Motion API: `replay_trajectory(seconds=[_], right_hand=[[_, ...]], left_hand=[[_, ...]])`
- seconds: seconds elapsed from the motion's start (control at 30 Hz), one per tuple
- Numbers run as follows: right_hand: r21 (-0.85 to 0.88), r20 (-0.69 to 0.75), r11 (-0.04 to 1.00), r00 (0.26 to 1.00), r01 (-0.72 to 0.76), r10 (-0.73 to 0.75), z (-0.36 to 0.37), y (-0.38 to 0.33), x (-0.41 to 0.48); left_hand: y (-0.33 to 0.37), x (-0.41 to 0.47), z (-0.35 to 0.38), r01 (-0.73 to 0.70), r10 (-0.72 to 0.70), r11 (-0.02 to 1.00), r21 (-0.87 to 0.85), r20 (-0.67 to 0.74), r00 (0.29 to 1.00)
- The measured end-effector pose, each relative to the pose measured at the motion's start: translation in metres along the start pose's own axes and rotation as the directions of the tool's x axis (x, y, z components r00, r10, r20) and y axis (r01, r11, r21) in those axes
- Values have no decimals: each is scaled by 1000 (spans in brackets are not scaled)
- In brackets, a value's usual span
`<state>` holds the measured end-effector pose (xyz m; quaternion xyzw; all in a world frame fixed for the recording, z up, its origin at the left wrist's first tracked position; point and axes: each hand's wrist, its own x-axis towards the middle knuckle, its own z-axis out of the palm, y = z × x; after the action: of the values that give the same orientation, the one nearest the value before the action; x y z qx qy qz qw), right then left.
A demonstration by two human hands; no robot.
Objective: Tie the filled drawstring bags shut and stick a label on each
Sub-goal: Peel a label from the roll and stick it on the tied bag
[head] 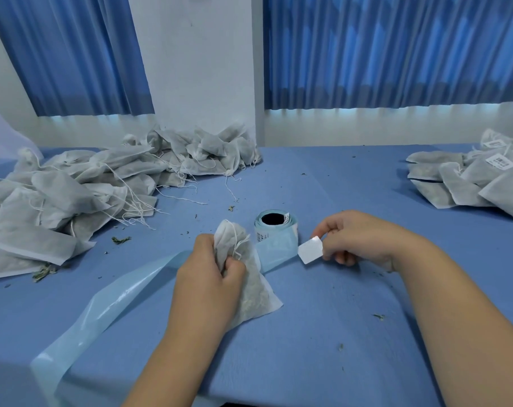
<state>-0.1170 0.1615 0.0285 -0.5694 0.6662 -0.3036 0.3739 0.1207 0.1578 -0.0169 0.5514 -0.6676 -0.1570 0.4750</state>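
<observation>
- Head view, labelling step: the left hand [203,268] grips the gathered neck of a filled bag [249,292] lying on the table [308,348]. The right hand [358,236] pinches a peeled label [309,249] just beside it.
- Next, probably: press the label flat on the bag's face.
- Around: label roll [275,227], backing strip [102,306], unlabelled pile [73,195] on the left, labelled bags [484,177] on the right — none obstructs.

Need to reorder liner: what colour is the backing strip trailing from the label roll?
Pale, glossy blue backing strip, clearest in the head view.
</observation>
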Motion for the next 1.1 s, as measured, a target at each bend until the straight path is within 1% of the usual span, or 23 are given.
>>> replay_trajectory(seconds=[0.1,0.17,0.27,0.37,0.43,0.5,0.57,0.67,0.77,0.83,0.9,0.97,1.03,1.1], right_hand=[[-2,-24,999,999,-34,34,-7,4,0],[31,-38,999,999,-25,26,-12,6,-2],[147,11,988,999,50,-53,-17,10,-6],[281,89,953,986,109,-139,-17,13,-12],[387,100,910,974,150,-203,-17,12,-17],[507,94,837,952,205,-290,-18,8,-22],[603,91,758,922,250,-377,-18,2,-27],[678,88,677,883,286,-461,-15,-3,-33],[705,62,635,865,314,-497,-9,-4,-35],[728,31,599,858,333,-514,-5,-4,-35],[747,-3,568,856,345,-516,-4,-4,-35],[729,-51,574,867,372,-496,-3,-4,-35],[674,-97,618,877,405,-470,-1,-5,-34],[643,-106,644,881,414,-461,2,-6,-33]], left_hand=[[0,0,-1,10,-10,1000,8,5,1000],[0,1,-1,19,-19,1000,8,14,1000],[1,1,-1,1,-2,1000,14,36,999],[2,1,-2,-58,57,998,5,55,997],[4,1,-2,-107,106,994,3,66,992],[6,2,-2,-140,141,990,-11,72,987],[8,3,-1,-140,143,989,-37,92,985],[17,7,3,-56,80,990,-129,188,979],[35,11,15,100,-9,959,-266,323,946],[47,11,24,158,-17,931,-328,393,919],[57,9,34,182,-2,914,-363,443,896],[61,4,42,213,3,891,-400,475,880],[62,1,47,274,-10,854,-442,514,858],[61,0,49,325,-26,822,-467,539,842]])
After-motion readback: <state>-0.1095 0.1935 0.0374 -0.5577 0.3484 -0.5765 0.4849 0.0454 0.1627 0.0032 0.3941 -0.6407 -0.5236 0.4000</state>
